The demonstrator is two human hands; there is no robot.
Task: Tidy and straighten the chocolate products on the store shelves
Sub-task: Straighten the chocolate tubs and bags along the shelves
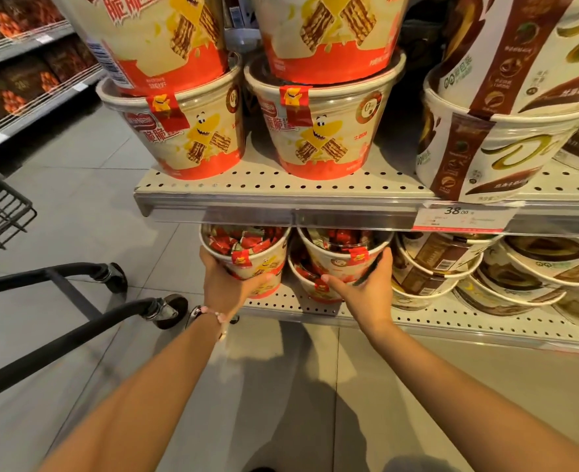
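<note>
On the lower shelf (451, 323) stand red-and-cream wafer chocolate buckets with clear lids. My left hand (225, 284) grips the left bucket (247, 252) from its side and front. My right hand (366, 284) holds the right bucket (342, 248), which sits stacked on another bucket (310, 284) underneath. Both lids show red wrapped pieces inside. Above, on the upper shelf (281, 194), two stacks of the same buckets (192, 131) (322, 131) stand side by side.
Brown-and-cream chocolate buckets (492, 155) fill the right of both shelves, those below (451, 267) leaning in stacks. A price tag (461, 216) hangs on the upper shelf edge. A trolley with black frame and wheels (165, 310) stands on the tiled floor at left.
</note>
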